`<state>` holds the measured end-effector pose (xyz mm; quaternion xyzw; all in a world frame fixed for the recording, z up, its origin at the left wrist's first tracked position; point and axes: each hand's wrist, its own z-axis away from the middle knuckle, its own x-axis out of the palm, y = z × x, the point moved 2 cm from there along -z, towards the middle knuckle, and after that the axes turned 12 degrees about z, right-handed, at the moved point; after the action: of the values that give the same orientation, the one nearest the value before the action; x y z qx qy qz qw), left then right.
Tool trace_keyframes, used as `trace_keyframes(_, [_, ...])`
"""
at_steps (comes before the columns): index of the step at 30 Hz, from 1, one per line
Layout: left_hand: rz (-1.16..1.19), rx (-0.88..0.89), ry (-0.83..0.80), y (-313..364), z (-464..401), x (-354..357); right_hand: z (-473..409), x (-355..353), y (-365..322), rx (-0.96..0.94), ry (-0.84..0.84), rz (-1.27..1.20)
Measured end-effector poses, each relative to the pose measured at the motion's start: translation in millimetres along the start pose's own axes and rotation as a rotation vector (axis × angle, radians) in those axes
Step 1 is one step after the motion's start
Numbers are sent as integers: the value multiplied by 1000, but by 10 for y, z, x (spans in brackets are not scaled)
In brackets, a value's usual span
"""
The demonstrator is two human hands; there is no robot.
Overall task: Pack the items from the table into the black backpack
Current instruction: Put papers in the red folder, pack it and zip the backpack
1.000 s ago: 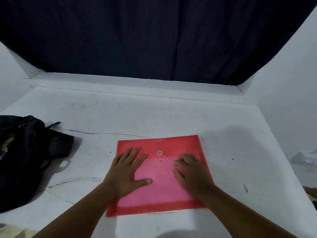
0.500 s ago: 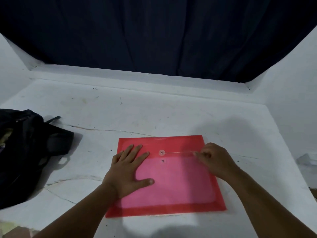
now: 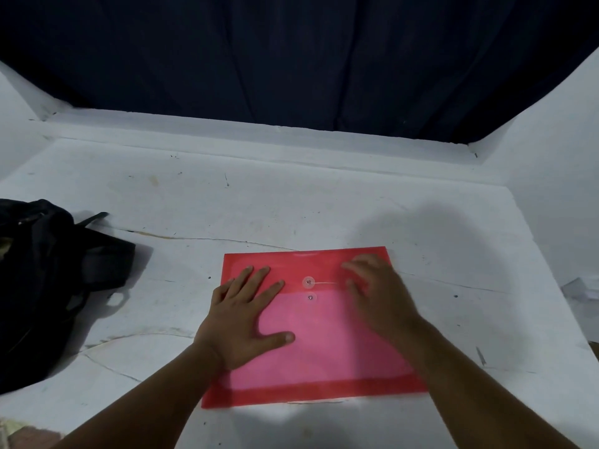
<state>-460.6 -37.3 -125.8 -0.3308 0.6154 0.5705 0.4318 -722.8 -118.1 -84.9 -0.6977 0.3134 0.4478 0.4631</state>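
Dark curtain (image 3: 291,59) behind; white wall (image 3: 557,150) rt.

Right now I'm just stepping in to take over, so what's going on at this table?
A person is working on a red string-tie envelope lying flat on the white table. The left hand presses it down with flat fingers. The right hand, blurred, is at the thin string running from the upper button. The black backpack sits at the table's left edge; the envelope isn't packed yet.

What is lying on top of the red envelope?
On the red envelope the left hand presses flat; the blurred right hand holds its string. The contents are hidden.
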Motion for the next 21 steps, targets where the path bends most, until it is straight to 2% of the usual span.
trace_keyframes(2, [14,0,-1,6,4,-5,-6,232,-126,-56,-70,15])
trace_keyframes(4, [17,-1,-3,11,9,-12,-6,391,-180,-57,-68,52])
trace_keyframes(9, [58,7,16,2,8,-12,69,432,-215,-19,72,147])
trace_keyframes(13, [56,9,22,0,11,-2,104,440,-307,-27,100,163])
trace_keyframes(21, [57,8,17,0,6,2,145,358,-254,-41,-139,133])
